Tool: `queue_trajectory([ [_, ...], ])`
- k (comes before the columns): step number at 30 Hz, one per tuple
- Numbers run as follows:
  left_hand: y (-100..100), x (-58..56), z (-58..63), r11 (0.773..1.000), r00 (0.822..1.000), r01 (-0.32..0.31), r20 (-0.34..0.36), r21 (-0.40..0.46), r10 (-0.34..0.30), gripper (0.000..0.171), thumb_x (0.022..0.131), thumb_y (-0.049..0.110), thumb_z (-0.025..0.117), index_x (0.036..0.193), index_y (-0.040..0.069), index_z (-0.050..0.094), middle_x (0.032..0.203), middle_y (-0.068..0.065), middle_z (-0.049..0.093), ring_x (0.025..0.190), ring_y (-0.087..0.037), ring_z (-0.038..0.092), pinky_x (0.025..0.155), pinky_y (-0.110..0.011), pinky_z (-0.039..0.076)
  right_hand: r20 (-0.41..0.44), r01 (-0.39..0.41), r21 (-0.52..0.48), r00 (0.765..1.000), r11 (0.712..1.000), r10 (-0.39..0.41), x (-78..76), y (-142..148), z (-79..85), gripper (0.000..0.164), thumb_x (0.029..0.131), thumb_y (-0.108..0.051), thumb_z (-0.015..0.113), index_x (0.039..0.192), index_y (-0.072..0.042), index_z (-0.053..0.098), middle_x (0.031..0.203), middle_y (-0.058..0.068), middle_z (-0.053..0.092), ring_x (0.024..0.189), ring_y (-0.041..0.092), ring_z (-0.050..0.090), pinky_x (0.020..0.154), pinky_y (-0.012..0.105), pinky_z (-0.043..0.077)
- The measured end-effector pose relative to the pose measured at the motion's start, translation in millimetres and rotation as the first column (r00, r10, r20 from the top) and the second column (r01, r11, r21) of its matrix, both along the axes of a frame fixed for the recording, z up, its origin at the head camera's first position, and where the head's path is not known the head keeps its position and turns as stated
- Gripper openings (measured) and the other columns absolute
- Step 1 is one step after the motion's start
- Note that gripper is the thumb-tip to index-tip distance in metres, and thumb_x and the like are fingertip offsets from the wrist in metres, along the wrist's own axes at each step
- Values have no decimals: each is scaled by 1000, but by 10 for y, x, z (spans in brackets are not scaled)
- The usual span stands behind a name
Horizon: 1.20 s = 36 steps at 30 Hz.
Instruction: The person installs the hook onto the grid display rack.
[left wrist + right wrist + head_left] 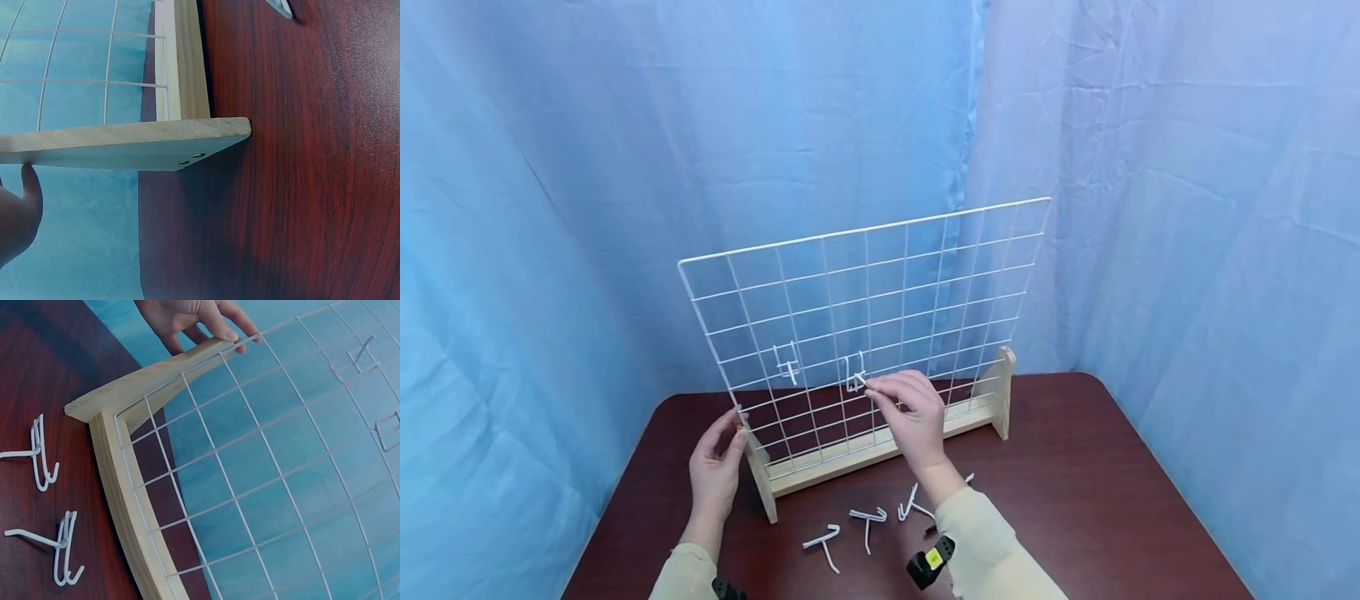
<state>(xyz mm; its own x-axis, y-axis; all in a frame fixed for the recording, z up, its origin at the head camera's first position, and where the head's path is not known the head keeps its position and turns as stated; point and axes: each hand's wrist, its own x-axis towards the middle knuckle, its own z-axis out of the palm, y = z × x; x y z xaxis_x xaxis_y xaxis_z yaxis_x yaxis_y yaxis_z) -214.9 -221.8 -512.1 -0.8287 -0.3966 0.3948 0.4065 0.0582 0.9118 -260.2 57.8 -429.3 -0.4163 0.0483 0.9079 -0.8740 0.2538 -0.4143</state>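
A white wire grid panel [865, 229] stands upright in a pale wooden base [835, 461]. My right hand [917, 417] pinches the prong of a white wire hook [854, 385] at the grid's lower middle; its looped back lies against the wires. To its left, another white hook [788, 367] hangs on the grid. My left hand [715, 471] grips the stand's left wooden upright [125, 147] near its top, thumb on the near side and fingers behind, as the right wrist view shows. The right hand itself is outside the right wrist view.
Several loose white hooks lie on the dark red table [1120, 500] before the stand, among them a left one [822, 542], a middle one [868, 518] and one [913, 504] beside my right forearm. Blue curtains [880, 108] surround the table's back and sides.
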Motion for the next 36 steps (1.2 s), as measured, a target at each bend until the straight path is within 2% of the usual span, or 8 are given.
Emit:
queue_trajectory([
  [5,-12,14,7,1000,1000,9,-3,-9,-9,36,92,-12,61,128,-7,61,113,6,70,108,-4,59,85,-14,49,-28,6,1,1000,1000,-6,-6,-46,63,21,71,8,82,88,-4,79,85,4,75,81,23,66,79,32,50],
  [9,-9,14,8,1000,1000,14,-16,-5,-14,36,92,-12,60,127,-8,60,113,5,70,107,-4,59,85,-14,49,-66,-5,9,998,1000,5,-18,-78,118,19,71,6,82,87,-4,78,85,4,75,80,23,66,78,33,50],
  [16,-5,21,19,1000,1000,8,-21,-15,-8,35,92,-12,60,127,-10,59,113,6,70,107,-4,59,84,-14,49,-99,2,4,995,1000,-2,-45,-162,235,8,78,-3,82,85,-3,78,84,5,75,79,23,67,77,32,51],
  [22,3,21,27,1000,1000,4,-16,-13,-4,36,92,-12,61,127,-9,60,112,10,70,107,-3,59,84,-13,49,-110,-4,29,994,1000,7,-68,-258,342,16,73,3,83,87,-3,79,85,5,75,79,21,68,78,34,52],
  [29,6,21,31,1000,1000,14,-27,5,-14,37,91,-13,60,128,-9,60,113,8,70,108,-3,59,85,-13,49,-119,-4,43,993,999,9,-84,-353,405,8,80,-8,82,87,-5,79,85,4,75,80,20,68,76,32,52],
  [36,7,31,40,1000,1000,3,3,5,-3,37,92,-12,61,128,-8,60,111,9,70,107,-3,59,84,-13,49,-102,34,54,994,998,-28,-95,-420,396,17,71,2,85,85,-4,79,84,4,75,79,20,68,77,30,52],
])
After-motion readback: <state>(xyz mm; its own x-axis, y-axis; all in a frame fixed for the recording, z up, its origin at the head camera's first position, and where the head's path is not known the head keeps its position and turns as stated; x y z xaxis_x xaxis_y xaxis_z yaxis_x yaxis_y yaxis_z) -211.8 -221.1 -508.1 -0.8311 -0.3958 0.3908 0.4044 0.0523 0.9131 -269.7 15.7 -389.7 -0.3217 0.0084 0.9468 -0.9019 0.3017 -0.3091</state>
